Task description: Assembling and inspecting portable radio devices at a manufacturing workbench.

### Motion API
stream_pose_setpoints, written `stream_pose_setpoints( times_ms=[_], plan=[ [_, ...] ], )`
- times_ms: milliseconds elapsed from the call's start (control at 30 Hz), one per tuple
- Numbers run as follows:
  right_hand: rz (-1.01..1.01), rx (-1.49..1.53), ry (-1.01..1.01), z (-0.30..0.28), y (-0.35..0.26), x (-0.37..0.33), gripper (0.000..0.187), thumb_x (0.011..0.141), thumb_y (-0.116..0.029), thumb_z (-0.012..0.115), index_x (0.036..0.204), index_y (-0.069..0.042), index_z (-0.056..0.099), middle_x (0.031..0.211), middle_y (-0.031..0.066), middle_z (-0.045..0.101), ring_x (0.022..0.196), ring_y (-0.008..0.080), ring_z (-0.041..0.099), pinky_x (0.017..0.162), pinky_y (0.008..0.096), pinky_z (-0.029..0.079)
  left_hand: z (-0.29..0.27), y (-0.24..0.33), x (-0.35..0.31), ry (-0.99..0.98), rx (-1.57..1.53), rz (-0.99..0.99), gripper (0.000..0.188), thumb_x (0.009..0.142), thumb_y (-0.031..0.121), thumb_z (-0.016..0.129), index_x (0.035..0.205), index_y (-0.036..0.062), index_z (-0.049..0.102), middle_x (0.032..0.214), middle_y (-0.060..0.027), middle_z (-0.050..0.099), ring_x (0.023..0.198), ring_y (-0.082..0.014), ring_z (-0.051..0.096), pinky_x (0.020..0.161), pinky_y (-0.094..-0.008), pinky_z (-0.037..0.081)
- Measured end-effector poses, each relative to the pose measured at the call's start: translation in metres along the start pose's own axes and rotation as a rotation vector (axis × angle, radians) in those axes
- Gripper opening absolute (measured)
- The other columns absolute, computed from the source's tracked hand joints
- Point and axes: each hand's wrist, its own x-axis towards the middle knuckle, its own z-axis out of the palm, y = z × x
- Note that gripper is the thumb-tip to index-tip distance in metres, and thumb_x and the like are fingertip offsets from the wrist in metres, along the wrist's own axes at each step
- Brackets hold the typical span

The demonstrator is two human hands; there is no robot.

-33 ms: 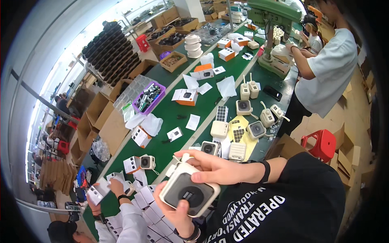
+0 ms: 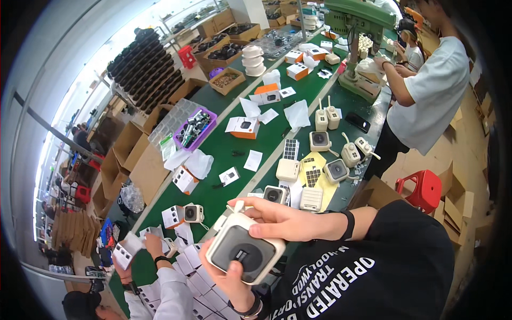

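Note:
Both my hands hold a small cream box-shaped device with rounded corners, a dark grey square front and a round disc bearing a small label. A pale tab or strap stands up at its top edge. My right hand grips the top, with its thumb on the grey front. Around the lower left side wraps my left hand, its thumb resting on the disc. Just beyond lies a similar device, partly behind my right hand, and a cream ribbed one sits to the right.
Cream devices, a yellow sheet and a black phone lie at the right. White-orange boxes and a purple bin stand on the green bench. A co-worker's hands handle small cartons; another person stands beside a green press.
The device in my hands has shifted slightly left and turned a little, so its label sits at another angle. At lower left, the co-worker's carton has tilted more upright.

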Motion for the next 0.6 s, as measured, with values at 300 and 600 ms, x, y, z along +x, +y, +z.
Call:
stream_pose_setpoints(
  times_ms=[300,600],
  plan=[
    [0.100,0.047,0.132,-0.005,0.006,-0.002,0.064,0.093,-0.039,0.042,0.140,-0.003,0.016,0.124,0.0127,0.043,0.113,0.0176,0.043,0.095,0.0305,0.035,0.003,-0.012,0.012,0.177,-0.333,-0.334,0.050,0.088,0.042,0.043,0.117,0.0015,0.046,0.110,-0.0139,0.055,0.094,-0.0241,0.058,0.080,-0.0341,0.048],
    [-0.073,-0.216,0.104,-0.003,0.028,-0.001,0.080,0.087,-0.036,0.056,0.139,0.000,0.007,0.131,0.0196,0.037,0.119,0.0235,0.037,0.097,0.0346,0.032,-0.006,-0.015,0.017,0.065,-0.869,-0.707,0.054,0.089,0.048,0.038,0.120,0.0041,0.047,0.105,-0.0166,0.060,0.077,-0.0333,0.064,0.054,-0.0370,0.058]
  ],
)
